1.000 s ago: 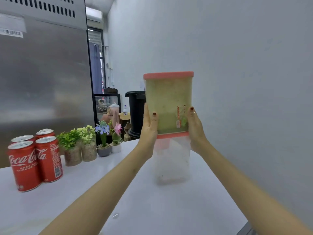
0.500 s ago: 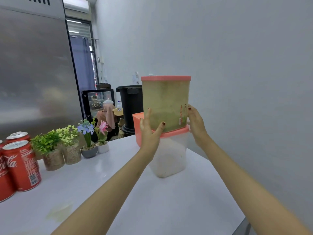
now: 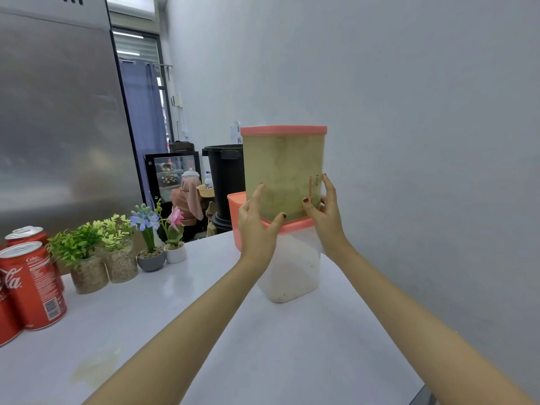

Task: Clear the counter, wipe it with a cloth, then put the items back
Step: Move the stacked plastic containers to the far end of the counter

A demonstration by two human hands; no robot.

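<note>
A tall clear container of green powder (image 3: pixel 283 171) with a pink lid stands stacked on a pink-lidded container of white powder (image 3: pixel 292 267), at the far right of the white counter (image 3: pixel 292 352) by the wall. My left hand (image 3: pixel 257 226) presses the green container's lower left side, thumb at its base. On the lower right side is my right hand (image 3: pixel 325 214), thumb across the front. Part of a third pink-lidded container (image 3: pixel 235 211) shows behind the stack on the left.
Red cola cans (image 3: pixel 29 287) stand at the counter's left edge, with several small potted plants (image 3: pixel 117 252) in a row behind them. A faint yellowish stain (image 3: pixel 96 366) marks the near counter. A steel fridge fills the left; a black bin (image 3: pixel 226 182) stands beyond.
The green container has come down from mid-air onto the white-powder container's lid. My view has shifted to the right, so the cans now sit at the left edge.
</note>
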